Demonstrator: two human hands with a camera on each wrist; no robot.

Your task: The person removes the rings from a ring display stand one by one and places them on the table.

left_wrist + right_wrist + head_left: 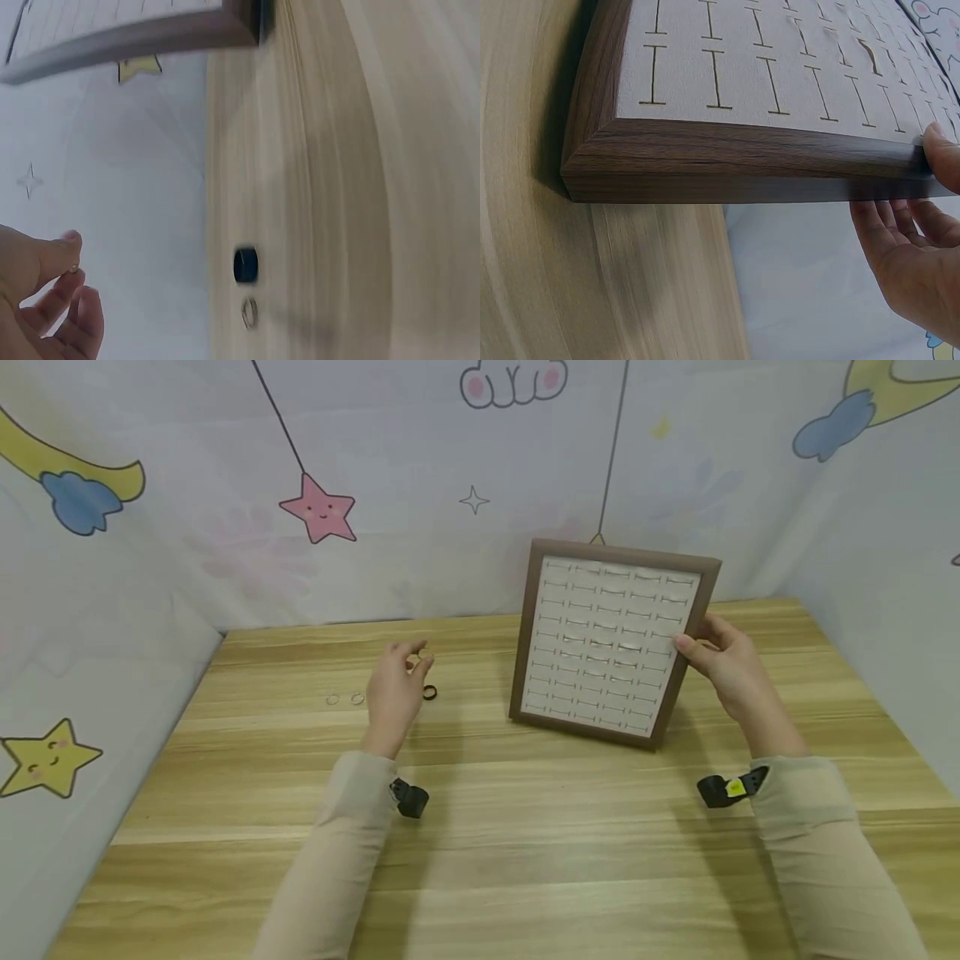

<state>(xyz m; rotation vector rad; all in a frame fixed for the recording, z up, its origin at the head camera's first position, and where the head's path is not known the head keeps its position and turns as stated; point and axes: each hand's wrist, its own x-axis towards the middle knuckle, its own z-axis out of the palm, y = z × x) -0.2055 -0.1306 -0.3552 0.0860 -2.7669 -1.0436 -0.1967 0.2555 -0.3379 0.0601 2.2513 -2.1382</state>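
Note:
My right hand [731, 664] grips the right side of a brown-framed ring display board [600, 731], thumb on the front and fingers behind. The board stands tilted; its white slotted face [742, 82] shows several rows of slits, some bearing thin rings. To the left of the board, my left hand [396, 689] is raised above the table and pinches a small ring [73, 268] between thumb and fingertip, mostly hidden. Beside that hand lies a black ring [430, 692]. Two thin silver rings [357, 698] lie to its left.
A light wood-grain table [555, 852] lies under everything. Behind it hangs a pale cloth [420, 560] printed with stars and clouds, and more cloth lines both sides. Each wrist wears a black strap with a camera [411, 799].

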